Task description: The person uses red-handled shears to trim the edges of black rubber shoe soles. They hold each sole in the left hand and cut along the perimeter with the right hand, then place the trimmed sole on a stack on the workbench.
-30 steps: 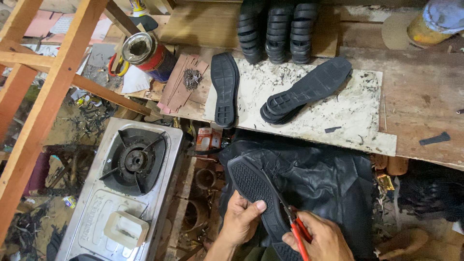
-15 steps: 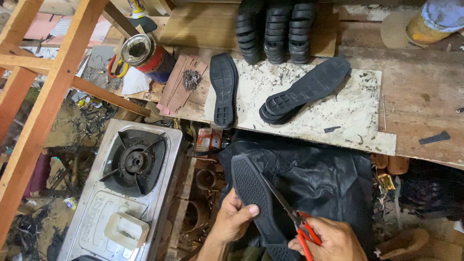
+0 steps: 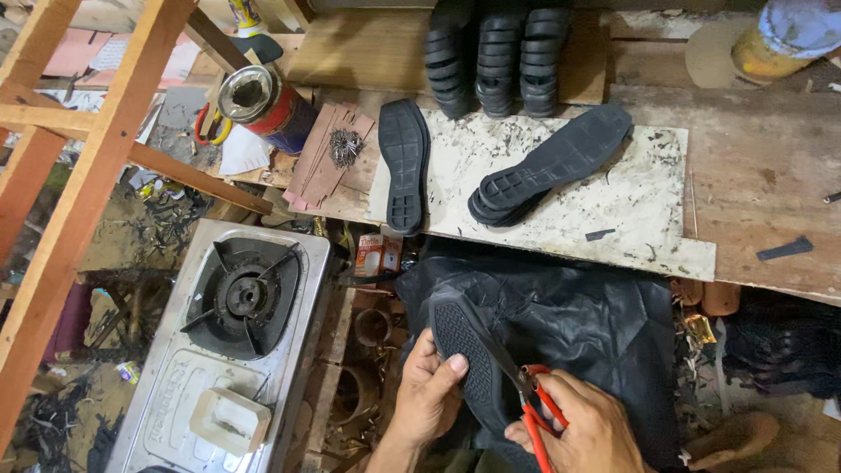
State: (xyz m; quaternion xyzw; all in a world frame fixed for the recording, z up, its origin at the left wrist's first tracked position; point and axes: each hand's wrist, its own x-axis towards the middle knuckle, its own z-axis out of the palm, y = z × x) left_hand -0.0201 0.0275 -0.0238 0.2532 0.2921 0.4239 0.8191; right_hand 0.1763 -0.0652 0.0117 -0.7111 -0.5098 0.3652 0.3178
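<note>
Nearest the camera, the left hand (image 3: 429, 398) pinches a black rubber shoe sole (image 3: 469, 355) by its edge, thumb on the textured tread, holding it over a black plastic sheet (image 3: 578, 324) spread across the lap. The right hand (image 3: 591, 434) is clamped around red-handled scissors (image 3: 534, 407), whose blades lie against the sole's rim. As a judgement, the left thumb sits close to the blades, so a slip could nick it or cut unevenly. Left of the lap stands a gas stove (image 3: 232, 337). Farther off, on the table (image 3: 762, 188), lie a single sole (image 3: 405, 162), a stack of soles (image 3: 552, 162), a metal can (image 3: 258, 105) and upright stacked soles (image 3: 499, 57).
</note>
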